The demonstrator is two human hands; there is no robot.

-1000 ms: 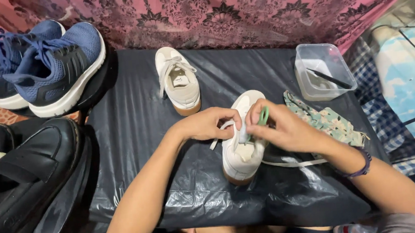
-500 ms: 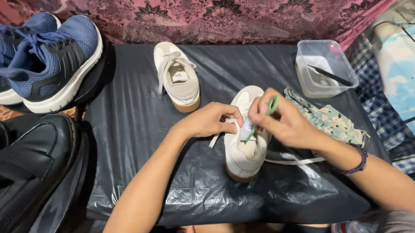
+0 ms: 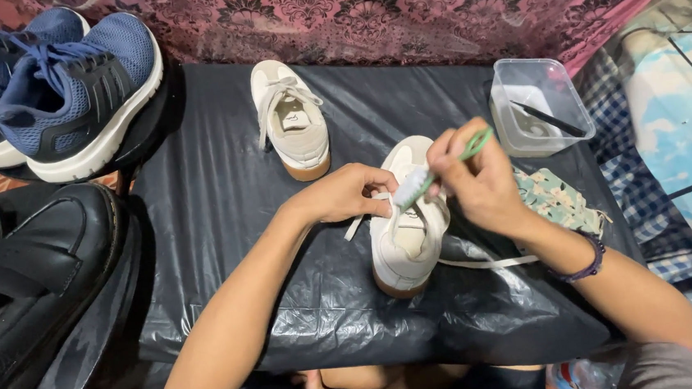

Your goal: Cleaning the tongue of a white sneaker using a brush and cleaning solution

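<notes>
1. Black plastic sheet [image 3: 225, 229] spread across the middle of the frame, wrinkled and shiny, bearing most of the smaller items.
2. Pink patterned cloth [image 3: 397, 9] along the top edge, behind the sheet.
3. Black leather shoe [image 3: 31, 277] at the left edge, partly off the sheet.
4. Pair of blue sneakers [image 3: 66, 85] in the upper left corner, white-soled, side by side.
5. Cream sneaker [image 3: 404, 247] just right of centre, toe toward the top of the frame, gum sole at the heel, a loose lace trailing to its right.
6. Second cream sneaker [image 3: 291, 121] above and left of it, laced, standing apart.
7. Clear plastic tub [image 3: 541, 105] in the upper right, a dark thin tool resting inside.
8. Camouflage-patterned cloth [image 3: 561, 202] below the tub, partly behind the right wrist.
9. Left hand [image 3: 342, 195] curled on the near sneaker's left side, fingers closed against its upper.
10. Right hand [image 3: 476, 180] closed on a green-handled toothbrush [image 3: 435, 171], white bristle head pressed to the sneaker's tongue area.
</notes>
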